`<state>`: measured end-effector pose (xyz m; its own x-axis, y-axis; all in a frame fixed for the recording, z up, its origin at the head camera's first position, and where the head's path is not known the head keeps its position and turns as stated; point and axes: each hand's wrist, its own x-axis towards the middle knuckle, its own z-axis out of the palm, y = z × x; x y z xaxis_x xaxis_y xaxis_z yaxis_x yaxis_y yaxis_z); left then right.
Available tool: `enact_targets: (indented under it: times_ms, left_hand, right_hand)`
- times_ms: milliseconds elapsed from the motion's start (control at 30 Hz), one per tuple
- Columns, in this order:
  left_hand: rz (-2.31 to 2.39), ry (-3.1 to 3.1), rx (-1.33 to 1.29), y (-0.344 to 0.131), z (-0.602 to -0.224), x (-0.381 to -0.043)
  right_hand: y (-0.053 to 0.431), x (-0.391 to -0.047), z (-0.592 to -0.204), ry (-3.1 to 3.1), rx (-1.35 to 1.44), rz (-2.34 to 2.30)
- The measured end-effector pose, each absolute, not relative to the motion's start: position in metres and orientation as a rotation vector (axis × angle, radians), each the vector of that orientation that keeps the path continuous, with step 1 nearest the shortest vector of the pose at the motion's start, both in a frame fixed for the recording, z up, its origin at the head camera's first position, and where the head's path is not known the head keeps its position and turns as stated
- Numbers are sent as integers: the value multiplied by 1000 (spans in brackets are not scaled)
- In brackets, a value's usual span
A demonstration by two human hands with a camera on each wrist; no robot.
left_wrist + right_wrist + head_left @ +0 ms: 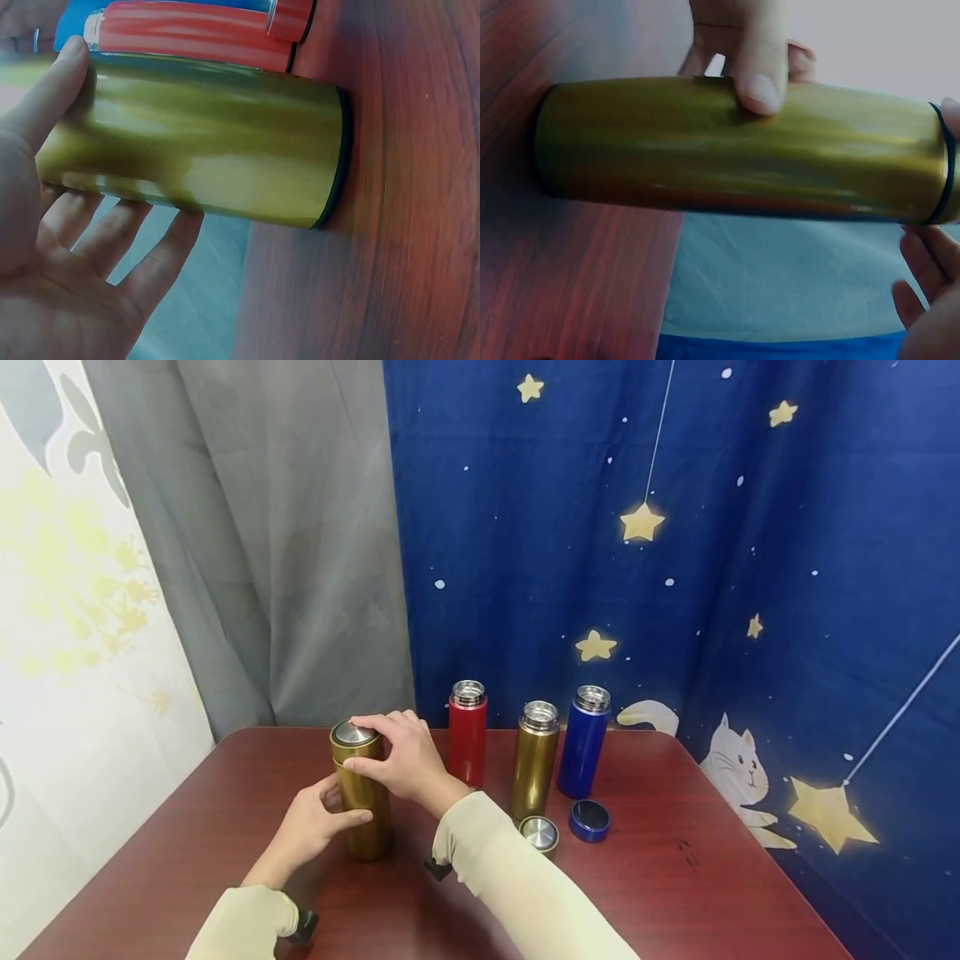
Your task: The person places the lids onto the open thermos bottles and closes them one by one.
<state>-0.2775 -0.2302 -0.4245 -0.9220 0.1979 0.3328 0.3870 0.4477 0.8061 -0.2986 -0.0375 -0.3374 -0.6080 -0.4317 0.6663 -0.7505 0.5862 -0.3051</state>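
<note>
A gold thermos flask (pixel 365 806) stands upright on the left part of the table, its lid (pixel 354 734) with a silver top in place. My left hand (pixel 306 827) grips the flask's body, thumb on the near side and fingers round the far side, as the left wrist view shows too with the gold flask (pixel 217 142). From above and the right, my right hand (pixel 405 756) holds the lid between thumb and fingers. In the right wrist view, right fingertips (pixel 922 259) sit at the dark ring where lid meets body.
To the right stand a red flask (pixel 467 743), a second gold flask (pixel 535 768) and a blue flask (pixel 583 752), all with bare steel necks. A gold lid (pixel 539 833), a blue lid (pixel 589 821) and a red lid (pixel 290 16) lie before them. Curtains (pixel 525 543) hang behind the table (pixel 720 877).
</note>
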Motion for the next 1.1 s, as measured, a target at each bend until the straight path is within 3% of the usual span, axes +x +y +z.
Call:
enact_targets:
  times_ms: [300,700,1100]
  left_hand:
    - [-1464,-2485,-535,-227,-424,-278]
    - [-1563,-2471,-670,-236,-426,-284]
    - [-1535,-2467,-580,-231,-425,-277]
  right_hand:
    - [-45,-294,-342,-2282,779,737]
    - [-32,-301,-338,-2464,1110,1258]
    - [-30,-305,-341,-2441,1027,1303]
